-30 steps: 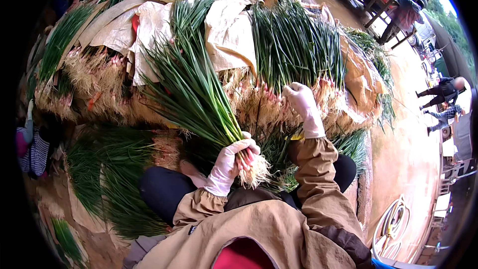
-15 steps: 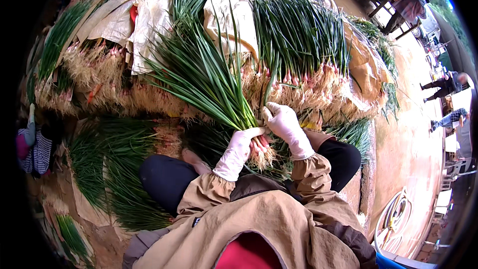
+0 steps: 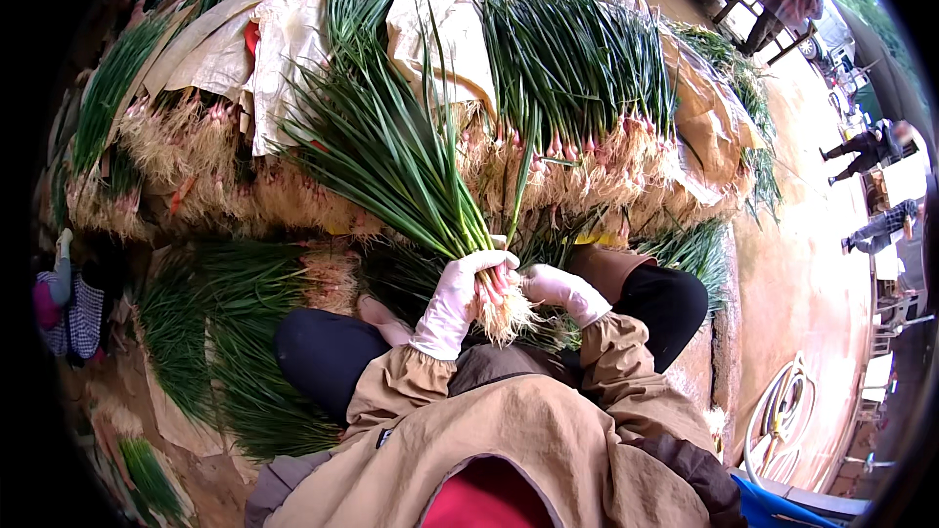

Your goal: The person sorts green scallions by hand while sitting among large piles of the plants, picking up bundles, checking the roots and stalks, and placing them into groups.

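Note:
My left hand (image 3: 453, 295), in a pale glove, is wrapped around a bunch of green onions (image 3: 416, 171) just above its pinkish bulbs. The leaves fan up and left, and the tan roots (image 3: 506, 318) hang below the fist. A single long green strand (image 3: 521, 191) stands up to the right of the bunch. My right hand (image 3: 567, 293), gloved too, is close beside the bulbs at the right. Its fingers are curled in toward the bunch, and what they may pinch is hidden.
Ahead lies a long pile of green onions (image 3: 577, 59), roots toward me, partly under pale sheets (image 3: 445, 34). More onions (image 3: 245, 332) lie on the ground at left. A coiled hose (image 3: 780, 420) rests at right. Other people (image 3: 869, 149) are at far right and left.
My right hand has moved down from above the bunch to beside its bulbs. My left hand still grips the onions, turned slightly so the roots point more toward me.

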`<action>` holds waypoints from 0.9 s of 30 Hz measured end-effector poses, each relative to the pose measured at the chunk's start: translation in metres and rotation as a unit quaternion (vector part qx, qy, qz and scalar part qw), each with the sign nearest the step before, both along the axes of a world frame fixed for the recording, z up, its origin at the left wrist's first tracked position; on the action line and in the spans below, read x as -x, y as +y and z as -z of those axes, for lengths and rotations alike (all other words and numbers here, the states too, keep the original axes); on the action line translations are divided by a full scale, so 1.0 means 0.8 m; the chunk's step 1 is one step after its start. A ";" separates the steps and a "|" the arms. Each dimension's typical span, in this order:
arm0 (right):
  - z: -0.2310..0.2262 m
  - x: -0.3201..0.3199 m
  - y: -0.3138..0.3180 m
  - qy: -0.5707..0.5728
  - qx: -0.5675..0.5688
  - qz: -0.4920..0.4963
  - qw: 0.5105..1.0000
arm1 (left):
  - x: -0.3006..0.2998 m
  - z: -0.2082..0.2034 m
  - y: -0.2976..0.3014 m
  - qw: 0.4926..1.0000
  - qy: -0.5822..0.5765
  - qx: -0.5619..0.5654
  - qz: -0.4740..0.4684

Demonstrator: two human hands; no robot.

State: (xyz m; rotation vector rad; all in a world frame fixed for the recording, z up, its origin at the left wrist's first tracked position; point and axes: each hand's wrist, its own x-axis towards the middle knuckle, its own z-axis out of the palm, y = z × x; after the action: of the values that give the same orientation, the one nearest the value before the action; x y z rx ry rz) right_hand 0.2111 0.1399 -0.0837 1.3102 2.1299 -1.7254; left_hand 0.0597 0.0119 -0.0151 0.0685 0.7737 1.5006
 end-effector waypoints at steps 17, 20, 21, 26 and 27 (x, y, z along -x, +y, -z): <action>-0.022 0.059 0.015 0.446 0.284 0.324 0.784 | -0.006 0.008 -0.022 0.982 -0.124 -0.139 0.045; -0.035 0.056 -0.004 0.183 0.155 0.157 0.958 | 0.015 -0.022 -0.049 0.952 -0.222 -0.206 0.044; -0.021 0.044 -0.020 0.104 0.127 -0.038 0.986 | 0.021 -0.039 -0.054 0.945 -0.228 -0.231 0.035; -0.111 0.072 -0.017 -0.045 -0.251 -0.198 0.946 | 0.060 -0.099 -0.080 0.880 -0.180 -0.439 -0.026; -0.129 0.083 0.007 -0.019 -0.290 -0.082 0.953 | 0.063 -0.108 -0.073 0.874 -0.155 -0.461 -0.015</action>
State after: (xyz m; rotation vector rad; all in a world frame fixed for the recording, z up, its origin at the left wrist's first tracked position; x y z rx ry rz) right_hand 0.1449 0.1455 0.0198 1.2009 2.7501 -1.0322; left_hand 0.0089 -0.0469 0.0715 0.5189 -0.2520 1.7379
